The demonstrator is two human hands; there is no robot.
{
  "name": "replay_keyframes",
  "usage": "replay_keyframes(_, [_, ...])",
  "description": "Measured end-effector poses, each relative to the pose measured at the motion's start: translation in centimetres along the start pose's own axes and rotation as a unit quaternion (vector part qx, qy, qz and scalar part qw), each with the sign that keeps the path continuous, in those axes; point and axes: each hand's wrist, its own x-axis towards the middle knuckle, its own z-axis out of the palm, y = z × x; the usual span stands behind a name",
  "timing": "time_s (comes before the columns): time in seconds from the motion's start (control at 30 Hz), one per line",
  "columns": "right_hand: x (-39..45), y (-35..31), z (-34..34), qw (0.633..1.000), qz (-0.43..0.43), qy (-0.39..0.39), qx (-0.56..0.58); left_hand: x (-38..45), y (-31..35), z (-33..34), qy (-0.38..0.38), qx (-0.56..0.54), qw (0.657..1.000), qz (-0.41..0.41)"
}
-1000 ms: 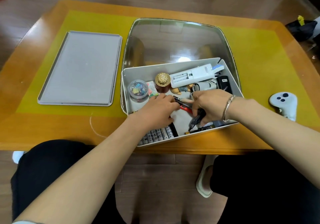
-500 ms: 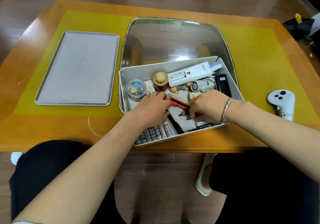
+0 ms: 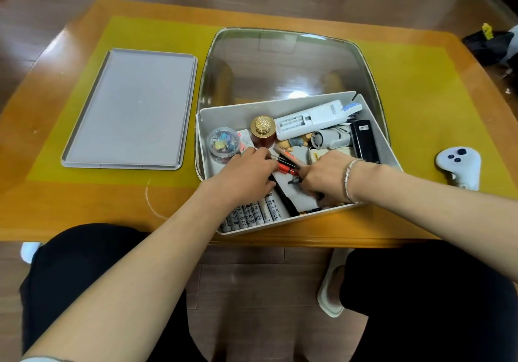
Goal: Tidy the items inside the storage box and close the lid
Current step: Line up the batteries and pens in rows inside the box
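Note:
A white storage box (image 3: 201, 126) stands open near the table's front edge, full of loose items. Its grey lid (image 3: 131, 109) lies flat on the table to the left. Both hands reach into the box. My left hand (image 3: 244, 174) has its fingers curled on a red pen (image 3: 286, 167) beside a tan pen (image 3: 288, 156). My right hand (image 3: 325, 176) grips a black pen (image 3: 294, 181). A row of white markers (image 3: 252, 216) lies along the front wall. A clear tub of clips (image 3: 223, 142), a gold-capped jar (image 3: 263, 131) and a white remote (image 3: 311, 119) sit at the back.
A black device (image 3: 364, 140) lies by the box's right wall. The box rests on the front part of a glass inset (image 3: 280, 61) in the table. A white game controller (image 3: 459, 165) lies on the yellow mat to the right. My knees are below the table edge.
My right hand has lowered the black pen toward the box floor. My left hand has shifted slightly along the red pen. The view has drifted a little.

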Motion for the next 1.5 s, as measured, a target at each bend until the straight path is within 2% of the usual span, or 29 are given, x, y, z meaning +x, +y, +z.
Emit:
replay_keyframes(0.2, [-0.4, 0.4, 0.3, 0.999, 0.006, -0.031, 0.015, 0.0, 0.1, 0.1, 0.008, -0.011, 0.999, 0.031])
replay_keyframes(0.4, [0.2, -0.6, -0.3, 0.998, 0.008, -0.062, -0.018, -0.2, 0.2, 0.2, -0.011, -0.017, 0.999, 0.042])
replay_keyframes(0.5, [0.3, -0.5, -0.2, 0.998, 0.012, -0.067, 0.013, -0.2, 0.1, 0.0, -0.01, -0.026, 0.999, 0.035])
replay_keyframes(0.63, [0.3, 0.1, 0.2, 0.992, 0.012, -0.039, 0.119, -0.4, -0.1, -0.3, 0.002, -0.039, 0.999, 0.031])
replay_keyframes(0.8, [1.0, -0.3, 0.0, 0.995, 0.01, -0.041, 0.095, -0.8, -1.0, -0.7, 0.004, -0.035, 0.999, 0.005])
replay_keyframes(0.97, [0.3, 0.1, -0.2, 0.985, 0.033, -0.01, 0.17, -1.1, -1.2, -0.8, 0.0, -0.048, 0.999, -0.008])
replay_keyframes(1.17, [-1.7, 1.7, -0.5, 0.985, 0.087, -0.027, 0.146, -0.9, -1.3, -0.9, -0.003, -0.05, 0.999, -0.012])
replay_keyframes(1.37, [-1.3, 0.3, -0.2, 0.988, 0.11, -0.023, 0.103, -1.2, -1.0, -1.1, -0.008, -0.055, 0.998, -0.019])
replay_keyframes(1.5, [-0.2, -0.8, -0.3, 0.991, 0.095, -0.072, 0.062, -1.4, -1.1, -1.6, -0.012, -0.081, 0.996, -0.029])
